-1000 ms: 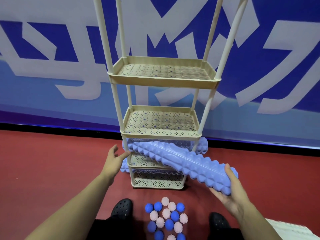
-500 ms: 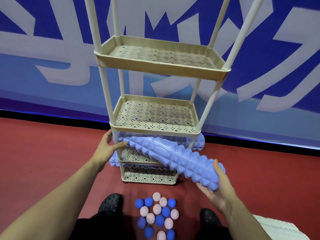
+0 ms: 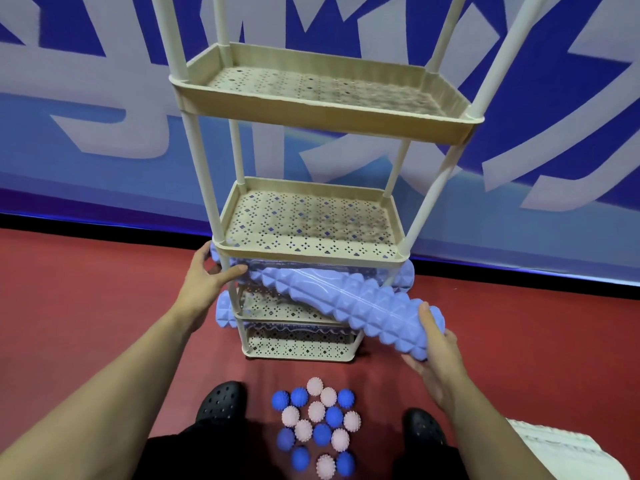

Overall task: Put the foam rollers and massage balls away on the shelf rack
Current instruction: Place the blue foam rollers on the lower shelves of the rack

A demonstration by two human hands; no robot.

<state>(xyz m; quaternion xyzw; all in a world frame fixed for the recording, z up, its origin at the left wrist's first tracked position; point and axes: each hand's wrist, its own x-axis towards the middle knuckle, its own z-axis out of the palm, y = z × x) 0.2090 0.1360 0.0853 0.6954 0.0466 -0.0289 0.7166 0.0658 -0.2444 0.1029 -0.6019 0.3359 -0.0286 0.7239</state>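
Now at nine o'clock the left hand (image 3: 204, 285) curls thumb and fingers round the beige perforated plastic shelf rack (image 3: 311, 233), touching the tip of the lilac knobbly foam roller (image 3: 349, 303); its far end lies gripped in the right hand (image 3: 433, 358) at four o'clock. Blue and pink spiky massage balls (image 3: 317, 427) cluster at six o'clock.

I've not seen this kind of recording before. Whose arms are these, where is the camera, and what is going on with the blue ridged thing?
There is no machine: a person wears a camera on the head, looking down at their own arms and black shoes. The right hand grips one end of a blue foam roller, whose other end pokes into the beige shelf rack. The left hand holds the rack's front left post. Other blue rollers already lie on lower tiers. Blue and pink spiky massage balls sit clustered on the red floor between the feet.
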